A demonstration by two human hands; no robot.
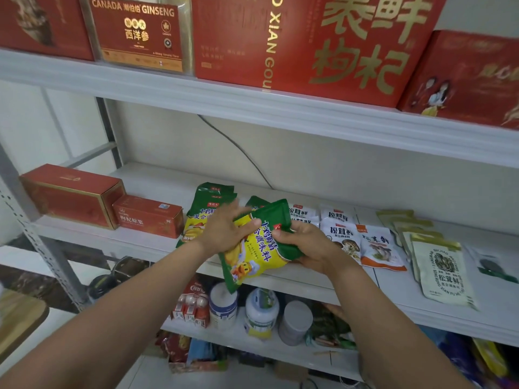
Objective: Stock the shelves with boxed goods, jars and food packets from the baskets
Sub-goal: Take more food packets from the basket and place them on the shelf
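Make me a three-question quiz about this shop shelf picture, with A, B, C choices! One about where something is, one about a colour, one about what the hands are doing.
1. Where does the small red carton with the barcode label sit?
A. top shelf
B. middle shelf, beside the larger red and gold box
C. bottom shelf

2. What colours is the plastic packet being held?
A. green and yellow
B. blue and white
C. all red

3. How is that packet held?
A. lying flat, untouched
B. by one hand only
C. by both hands, tilted, above the white shelf edge

Answers:
1 B: it stands on the middle shelf next to the bigger box.
2 A: green border, yellow centre.
3 C: the left hand and the right hand both grip it.
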